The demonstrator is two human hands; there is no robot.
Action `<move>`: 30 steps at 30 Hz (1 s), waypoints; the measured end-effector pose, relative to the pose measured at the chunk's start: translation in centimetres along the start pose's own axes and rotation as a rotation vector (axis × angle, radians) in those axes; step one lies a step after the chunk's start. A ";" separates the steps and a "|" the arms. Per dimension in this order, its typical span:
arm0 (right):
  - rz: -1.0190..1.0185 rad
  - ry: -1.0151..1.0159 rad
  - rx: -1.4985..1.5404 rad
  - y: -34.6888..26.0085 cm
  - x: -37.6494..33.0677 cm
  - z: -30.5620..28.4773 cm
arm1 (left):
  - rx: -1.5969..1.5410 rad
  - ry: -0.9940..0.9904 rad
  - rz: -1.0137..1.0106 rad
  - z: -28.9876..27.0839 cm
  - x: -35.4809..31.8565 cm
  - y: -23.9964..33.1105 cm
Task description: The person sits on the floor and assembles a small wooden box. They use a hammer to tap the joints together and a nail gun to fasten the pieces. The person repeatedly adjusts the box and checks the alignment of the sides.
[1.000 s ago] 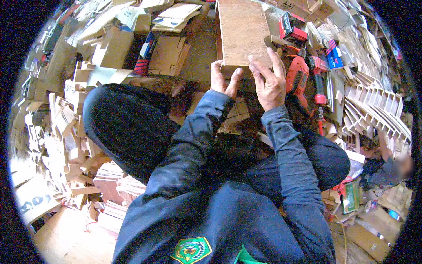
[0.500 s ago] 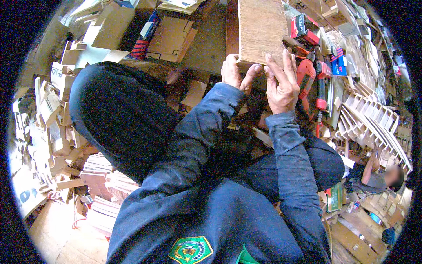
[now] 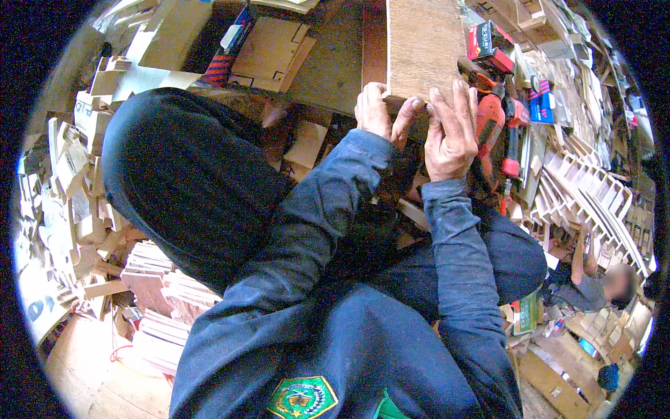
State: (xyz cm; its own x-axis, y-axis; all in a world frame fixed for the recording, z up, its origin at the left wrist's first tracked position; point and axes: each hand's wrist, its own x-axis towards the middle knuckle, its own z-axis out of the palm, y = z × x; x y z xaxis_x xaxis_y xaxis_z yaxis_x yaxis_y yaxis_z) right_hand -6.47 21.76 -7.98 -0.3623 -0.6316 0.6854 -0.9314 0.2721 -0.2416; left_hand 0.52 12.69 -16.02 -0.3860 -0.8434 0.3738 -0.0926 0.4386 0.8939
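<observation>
A brown wooden piece with a flat plywood face [image 3: 426, 52] reaches from the top edge of the view down to my hands. At its near left corner, my left hand [image 3: 377, 113] is closed on it, fingers on the left side and thumb along the near edge. My right hand [image 3: 450, 133] lies by the near right corner with its fingers stretched out, the tips touching the edge. The underside of the piece is hidden. Just right of that hand is a red power tool [image 3: 490, 122].
A second red and black tool [image 3: 515, 136], a red and black box [image 3: 488, 49] and a blue box [image 3: 541, 105] lie to the right. Stacked wooden pieces [image 3: 586, 188] stand beyond them. Flat wooden parts [image 3: 269, 56] lie at upper left. A person [image 3: 593, 286] sits at far right.
The wooden piece and both hands sit slightly farther right in view. My right fingers have shifted a little along the edge. At far right, the person's arms have moved.
</observation>
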 end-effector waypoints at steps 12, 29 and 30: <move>0.038 -0.017 0.036 0.1 0.0 -0.1 | -0.258 -0.104 -0.281 -0.7 0.3 1.5; -0.249 -0.560 0.164 -19.7 14.9 15.0 | -0.241 0.018 -0.192 0.1 -0.4 1.6; -0.304 -0.682 0.010 -20.8 15.6 16.9 | -0.242 0.020 -0.196 0.0 -0.4 1.7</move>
State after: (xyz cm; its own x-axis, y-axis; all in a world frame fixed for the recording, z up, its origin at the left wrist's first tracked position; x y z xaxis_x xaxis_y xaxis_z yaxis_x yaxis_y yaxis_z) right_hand 6.70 -6.08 -3.85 -0.0263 -0.9889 0.1459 -0.9930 0.0089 -0.1181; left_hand 0.57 13.76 -14.67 -0.3637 -0.9117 0.1913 0.0591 0.1824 0.9814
